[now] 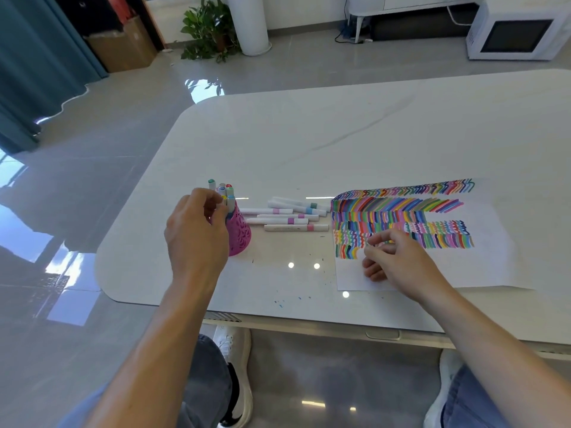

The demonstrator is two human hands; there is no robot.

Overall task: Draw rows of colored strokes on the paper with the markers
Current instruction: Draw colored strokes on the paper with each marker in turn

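Observation:
A white paper lies on the right of the table, its upper part filled with rows of coloured strokes. A pink perforated holder stands to the left with several capped markers upright in it. My left hand is at the holder's top, fingertips pinched on a marker with a yellow end. My right hand rests on the paper below the lowest row, fingers loosely spread and holding nothing. Several white markers lie between holder and paper.
The white table has small ink spots near its front edge. Beyond it on the floor are a microwave, a potted plant and a cardboard box. My shoes show under the table.

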